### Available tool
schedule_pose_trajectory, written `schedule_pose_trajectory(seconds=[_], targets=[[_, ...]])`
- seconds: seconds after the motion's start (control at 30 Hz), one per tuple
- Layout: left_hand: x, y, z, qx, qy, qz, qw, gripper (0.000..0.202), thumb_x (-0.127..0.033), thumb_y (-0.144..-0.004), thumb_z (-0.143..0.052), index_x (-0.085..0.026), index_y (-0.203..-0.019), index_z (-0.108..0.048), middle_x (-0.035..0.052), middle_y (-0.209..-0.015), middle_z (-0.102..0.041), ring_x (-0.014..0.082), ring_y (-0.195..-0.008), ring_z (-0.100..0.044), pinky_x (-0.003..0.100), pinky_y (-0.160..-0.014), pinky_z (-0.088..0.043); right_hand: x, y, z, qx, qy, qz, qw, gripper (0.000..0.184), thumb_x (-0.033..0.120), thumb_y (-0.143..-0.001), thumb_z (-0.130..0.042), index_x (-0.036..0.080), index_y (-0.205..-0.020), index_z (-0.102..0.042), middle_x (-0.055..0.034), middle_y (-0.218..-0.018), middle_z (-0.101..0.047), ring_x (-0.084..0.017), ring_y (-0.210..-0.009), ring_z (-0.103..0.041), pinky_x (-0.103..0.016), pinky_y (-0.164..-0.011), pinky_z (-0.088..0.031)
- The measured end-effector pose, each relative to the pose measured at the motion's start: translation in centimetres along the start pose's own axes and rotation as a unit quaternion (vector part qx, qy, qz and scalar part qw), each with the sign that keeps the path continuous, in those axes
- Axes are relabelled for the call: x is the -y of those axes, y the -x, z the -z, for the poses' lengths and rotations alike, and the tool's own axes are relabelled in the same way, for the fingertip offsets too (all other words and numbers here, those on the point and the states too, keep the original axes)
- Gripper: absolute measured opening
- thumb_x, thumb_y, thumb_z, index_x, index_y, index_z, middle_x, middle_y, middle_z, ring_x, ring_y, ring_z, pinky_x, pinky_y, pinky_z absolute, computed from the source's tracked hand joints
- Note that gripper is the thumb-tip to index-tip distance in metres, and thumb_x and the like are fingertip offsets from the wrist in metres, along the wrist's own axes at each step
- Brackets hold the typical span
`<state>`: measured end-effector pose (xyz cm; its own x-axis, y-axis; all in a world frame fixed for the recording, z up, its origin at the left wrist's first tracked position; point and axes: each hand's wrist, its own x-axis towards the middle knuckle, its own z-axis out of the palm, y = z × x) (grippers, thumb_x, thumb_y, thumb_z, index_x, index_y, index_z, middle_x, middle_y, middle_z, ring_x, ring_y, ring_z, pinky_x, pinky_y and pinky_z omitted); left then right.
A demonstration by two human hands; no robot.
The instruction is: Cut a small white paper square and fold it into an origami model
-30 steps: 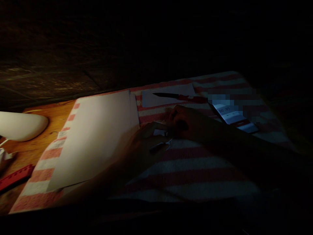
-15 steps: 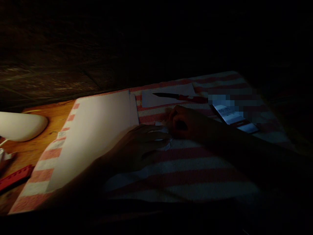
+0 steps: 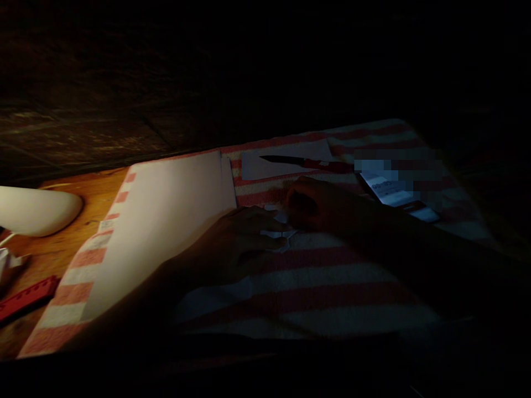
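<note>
The scene is very dark. My left hand (image 3: 244, 240) lies on the red-and-white striped cloth (image 3: 332, 276), fingers pressed on a small white folded paper piece (image 3: 277, 234). My right hand (image 3: 319, 204) comes in from the right, fingers curled and pinching the same paper piece at its far edge. Both hands meet over the paper in the middle of the cloth. The paper's shape is mostly hidden by the fingers and shadow.
A large white paper sheet (image 3: 166, 215) lies left of the hands. A red-handled knife (image 3: 307, 162) rests on a smaller white sheet (image 3: 286, 157) behind them. A lit phone (image 3: 394, 190) lies at right. A white lamp base (image 3: 37, 210) and a red ruler (image 3: 27, 298) sit on the wooden table at left.
My left hand has slid forward onto the small paper piece, covering more of it. My right hand stays at about the same spot, pinching the piece.
</note>
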<state>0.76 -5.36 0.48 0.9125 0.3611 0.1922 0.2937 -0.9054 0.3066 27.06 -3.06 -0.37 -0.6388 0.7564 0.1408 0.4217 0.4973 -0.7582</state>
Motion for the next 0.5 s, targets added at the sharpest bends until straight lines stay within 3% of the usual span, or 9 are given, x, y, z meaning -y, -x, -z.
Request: schedule_pose_trajectory(seconds=[0.23, 0.33, 0.5], targets=[[-0.4, -0.4, 0.0, 0.003, -0.007, 0.028, 1.000, 0.032, -0.021, -0.091, -0.062, -0.031, -0.120, -0.071, 0.0029, -0.134, -0.068, 0.0261, -0.128, -0.059, 0.048, -0.106, -0.049, 0.7, 0.2, -0.1, 0.013, 0.027, -0.025, 0.999, 0.013, 0.021, -0.087, -0.067, 0.019, -0.097, -0.059, -0.0060, -0.100, -0.060, -0.018, -0.083, -0.056, -0.030, -0.071, -0.047], [-0.1, 0.0, -0.1, 0.003, -0.015, 0.000, 1.000, 0.039, -0.019, -0.093, -0.060, -0.031, -0.130, -0.065, 0.0029, -0.139, -0.066, 0.0245, -0.134, -0.055, 0.047, -0.109, -0.049, 0.3, 0.3, -0.2, -0.006, -0.001, -0.011, 1.000, 0.018, 0.019, -0.084, -0.069, 0.018, -0.099, -0.060, -0.0059, -0.102, -0.062, -0.018, -0.086, -0.059, -0.029, -0.073, -0.049], [0.2, 0.5, -0.3, -0.041, -0.028, -0.024, 0.998, 0.032, -0.021, -0.091, -0.063, -0.028, -0.121, -0.070, 0.0046, -0.137, -0.067, 0.0242, -0.130, -0.060, 0.045, -0.104, -0.054, -0.2, 0.5, -0.5, -0.026, -0.032, -0.023, 0.999, 0.027, 0.025, -0.082, -0.074, 0.019, -0.105, -0.062, -0.0058, -0.103, -0.065, -0.018, -0.085, -0.061, -0.030, -0.073, -0.051]])
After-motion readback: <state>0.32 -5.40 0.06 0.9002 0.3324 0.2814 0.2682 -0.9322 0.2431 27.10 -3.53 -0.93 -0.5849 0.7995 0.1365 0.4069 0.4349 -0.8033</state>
